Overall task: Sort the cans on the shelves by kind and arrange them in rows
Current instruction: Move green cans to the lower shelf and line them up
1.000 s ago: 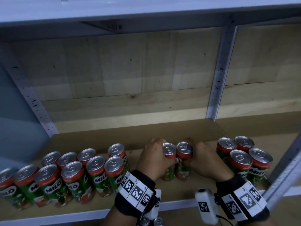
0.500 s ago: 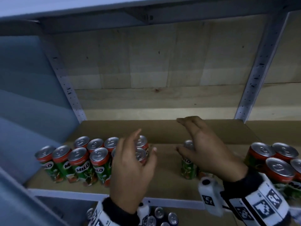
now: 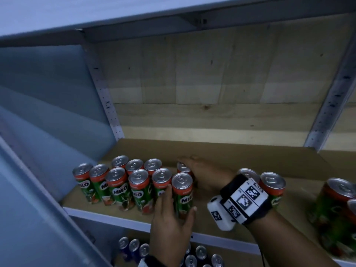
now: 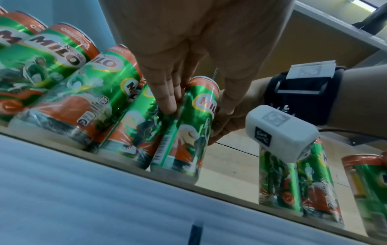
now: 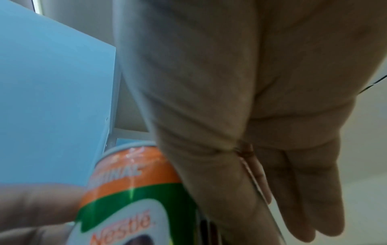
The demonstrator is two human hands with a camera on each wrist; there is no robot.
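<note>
We are lining up green drink cans on the wooden shelf [image 3: 221, 151], where two rows are forming in the lower left of the head view. Our left hand [image 3: 171, 220] is wrapping its fingers and thumb around the front can [image 3: 182, 191] at the right end of the front row, and the left wrist view is showing the fingers [image 4: 167, 97] wedging between it and its neighbour. Our right hand [image 3: 204, 176] is curling round the back can [image 3: 183, 167] just behind it, at the end of the rear row.

More cans are standing apart toward the right of the frame: a pair [image 3: 272, 184] behind our right wrist and a cluster [image 3: 339, 197] at the edge, still waiting to join the rows.

We are judging these cans to be rigid, smooth and rather slippery, heavy if full, and tall enough to tip. Holding them around the middle of the body looks safest, sliding them upright rather than lifting by the rim.
</note>
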